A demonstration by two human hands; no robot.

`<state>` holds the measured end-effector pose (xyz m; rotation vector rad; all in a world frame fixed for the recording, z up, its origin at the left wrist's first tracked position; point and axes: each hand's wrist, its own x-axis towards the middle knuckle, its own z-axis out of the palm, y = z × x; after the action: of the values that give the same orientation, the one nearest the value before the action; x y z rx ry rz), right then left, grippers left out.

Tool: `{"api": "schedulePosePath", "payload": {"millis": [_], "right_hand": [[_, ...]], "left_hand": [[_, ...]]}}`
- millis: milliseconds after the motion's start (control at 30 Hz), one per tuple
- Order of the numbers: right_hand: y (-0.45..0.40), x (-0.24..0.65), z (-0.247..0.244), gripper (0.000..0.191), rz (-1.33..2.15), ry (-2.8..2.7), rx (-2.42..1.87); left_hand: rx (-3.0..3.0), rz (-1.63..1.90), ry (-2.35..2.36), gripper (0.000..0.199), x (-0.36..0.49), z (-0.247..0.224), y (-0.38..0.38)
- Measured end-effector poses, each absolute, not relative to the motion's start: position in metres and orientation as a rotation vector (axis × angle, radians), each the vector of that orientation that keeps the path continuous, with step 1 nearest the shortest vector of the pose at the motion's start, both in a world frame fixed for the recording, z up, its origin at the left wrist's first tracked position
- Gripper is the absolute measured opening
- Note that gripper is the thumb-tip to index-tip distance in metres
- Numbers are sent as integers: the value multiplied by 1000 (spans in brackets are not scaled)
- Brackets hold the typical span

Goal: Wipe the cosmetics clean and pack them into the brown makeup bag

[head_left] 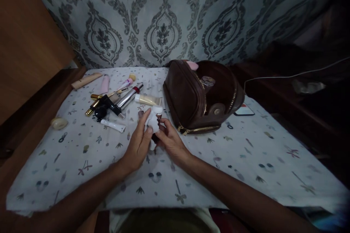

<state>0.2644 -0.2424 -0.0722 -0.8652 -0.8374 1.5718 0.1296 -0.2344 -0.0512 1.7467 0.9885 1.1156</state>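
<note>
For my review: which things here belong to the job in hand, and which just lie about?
In hand: white cloth and white-capped bottle, between left hand and right hand.

Apparently lying about: cream tube, white tube, pink tube, open brown bag.

Head view, forward and down

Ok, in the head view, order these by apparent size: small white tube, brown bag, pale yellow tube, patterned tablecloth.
1. Patterned tablecloth
2. Brown bag
3. Pale yellow tube
4. Small white tube, only slightly smaller
</note>
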Motion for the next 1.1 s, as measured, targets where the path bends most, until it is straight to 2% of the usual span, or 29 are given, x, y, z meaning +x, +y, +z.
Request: {"api": "schedulePosePath", "payload": {"millis": [200, 500, 700, 1100], "right_hand": [[-245, 267, -68, 65, 1593, -945, -856], [-243, 268, -71, 59, 1612, -956, -823], [-241, 270, -69, 44, 1534, -976, -971], [-237, 272, -71, 51, 1564, -776, -822]], "left_hand": [[1707, 1142, 1072, 58, 126, -54, -227], [1539, 1190, 1227, 62, 118, -55, -213], [1488, 1143, 1183, 57, 120, -60, -211], [1694, 1044, 1097, 56, 122, -55, -215]]}}
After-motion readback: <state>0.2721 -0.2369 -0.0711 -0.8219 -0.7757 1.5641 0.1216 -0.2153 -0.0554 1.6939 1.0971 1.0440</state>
